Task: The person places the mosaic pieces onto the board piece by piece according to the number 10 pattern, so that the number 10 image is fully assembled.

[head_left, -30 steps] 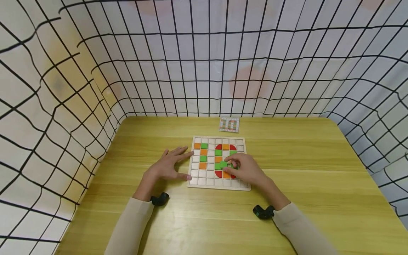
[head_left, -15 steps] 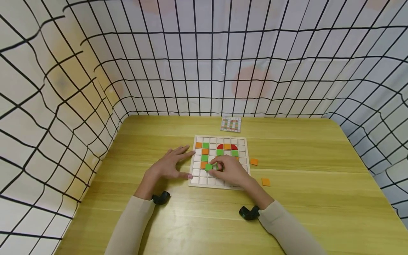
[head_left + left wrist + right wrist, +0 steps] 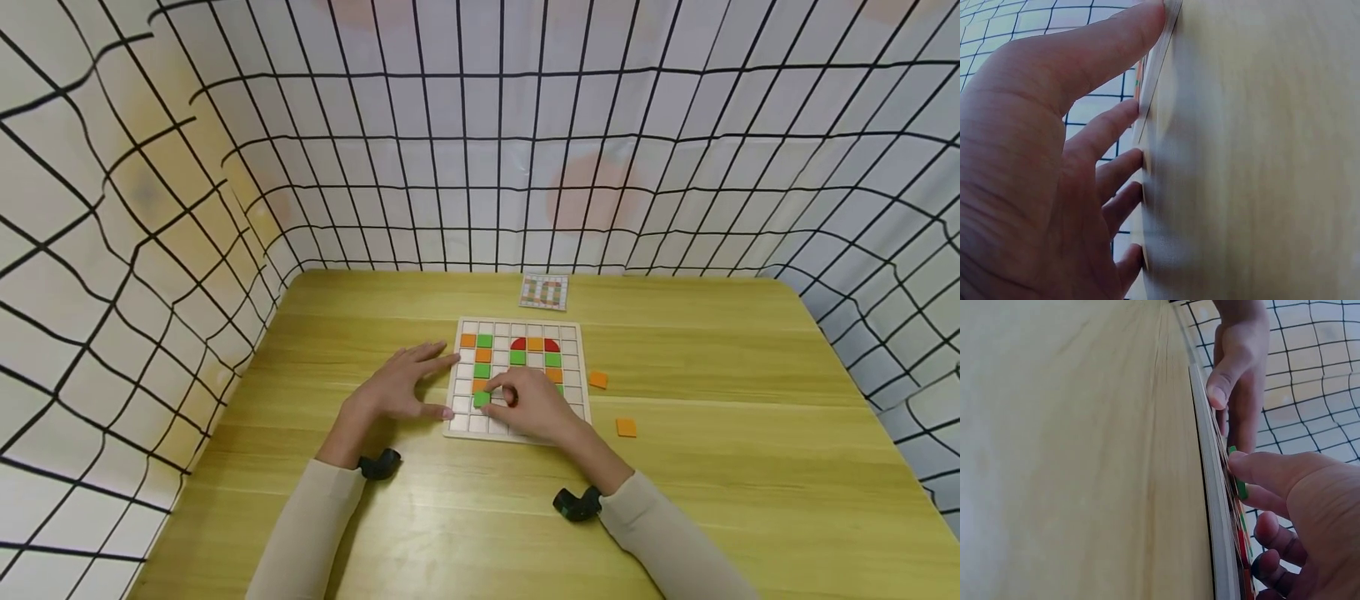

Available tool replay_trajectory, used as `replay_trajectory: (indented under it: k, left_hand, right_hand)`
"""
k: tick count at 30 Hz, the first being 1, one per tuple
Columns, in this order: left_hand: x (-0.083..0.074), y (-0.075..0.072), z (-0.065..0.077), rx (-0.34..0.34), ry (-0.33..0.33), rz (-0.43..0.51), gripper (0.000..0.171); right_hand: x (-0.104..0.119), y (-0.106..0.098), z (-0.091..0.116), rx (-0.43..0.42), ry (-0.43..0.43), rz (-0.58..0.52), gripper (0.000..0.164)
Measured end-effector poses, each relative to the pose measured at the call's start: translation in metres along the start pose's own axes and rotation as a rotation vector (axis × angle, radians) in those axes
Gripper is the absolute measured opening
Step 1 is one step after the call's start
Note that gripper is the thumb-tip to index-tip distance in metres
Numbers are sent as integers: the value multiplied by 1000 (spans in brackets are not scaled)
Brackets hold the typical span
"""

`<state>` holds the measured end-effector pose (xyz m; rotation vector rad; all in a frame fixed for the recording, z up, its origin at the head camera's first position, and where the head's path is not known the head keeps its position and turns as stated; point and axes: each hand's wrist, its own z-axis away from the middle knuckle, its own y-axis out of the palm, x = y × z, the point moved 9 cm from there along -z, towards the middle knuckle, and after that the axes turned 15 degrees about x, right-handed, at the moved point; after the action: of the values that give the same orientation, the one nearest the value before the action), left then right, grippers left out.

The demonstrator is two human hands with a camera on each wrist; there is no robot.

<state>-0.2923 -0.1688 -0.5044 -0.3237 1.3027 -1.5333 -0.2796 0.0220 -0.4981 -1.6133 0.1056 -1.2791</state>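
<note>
A square wooden grid board (image 3: 462,423) lies on the table, with orange, green and red tiles in some of its cells. My right hand (image 3: 536,404) pinches a green square tile (image 3: 482,399) between thumb and finger, just below an orange tile in the left column. In the right wrist view the green tile (image 3: 1240,481) is tilted close over the board's surface. My left hand (image 3: 397,387) is spread at the board's left edge, its thumb and a fingertip touching the rim. Part of the right-hand tile pattern is hidden under my right hand.
Two loose orange tiles, one nearer the board (image 3: 597,380) and one closer to me (image 3: 626,427), lie on the wooden table (image 3: 720,467). A small pattern card (image 3: 543,292) sits behind the board. Black netting (image 3: 491,187) encloses the far side and both ends.
My right hand has carried the green tile leftward from the right-hand pattern to the left column. That uncovers the two orange tiles at the right. The left hand keeps its place.
</note>
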Motion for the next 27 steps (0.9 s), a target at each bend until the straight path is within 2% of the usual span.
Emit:
replay_trajectory:
  k: [5,14,21,27]
  left_hand:
    - [1,-1,-1,0,2,-4,96]
    - [0,2,0,-4,14,8,97]
    - [1,2,1,-8,4,3,96]
    - [1,2,0,-5,3,5,96]
  right_hand:
    - [5,0,0,-4,-48,29,23]
    - [6,4,2,-1,-44,65,24]
    - [4,5,1,-4,-40,25,19]
    - [-5,0,7,-3,17,-66,20]
